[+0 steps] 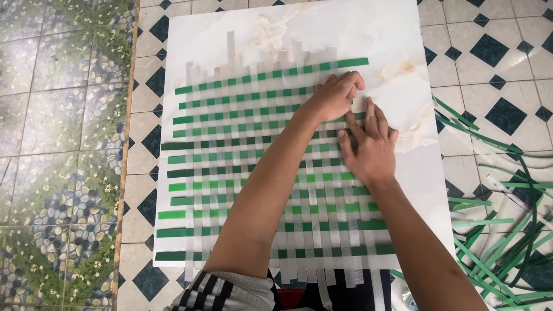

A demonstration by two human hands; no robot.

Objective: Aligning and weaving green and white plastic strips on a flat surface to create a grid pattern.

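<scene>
- Woven mat (259, 173): green and translucent white strips interlaced in a checker pattern, lying flat on a pale marble-look slab (403, 34) that rests on the tiled floor (489, 52); it fills the centre of the frame.
- Left hand (337, 95): upper centre-right of the frame, fingers curled and pressed down on the mat's right edge near the upper rows. Its grip looks closed on a strip end, though the pinch itself is hidden.
- Right hand (368, 150): just below and touching the left, palm down, fingers together and flat on the weave, holding nothing.
- Loose green strips (501, 236): a tangled pile on the floor at the lower right, apart from the slab.
- Step in hand, as judged: tightening and aligning strips at the mat's right margin.
- Next move, as judged: calls for steady downward pressure from the flat hand while the strip is slid snug against its neighbour, without buckling the rows.
</scene>
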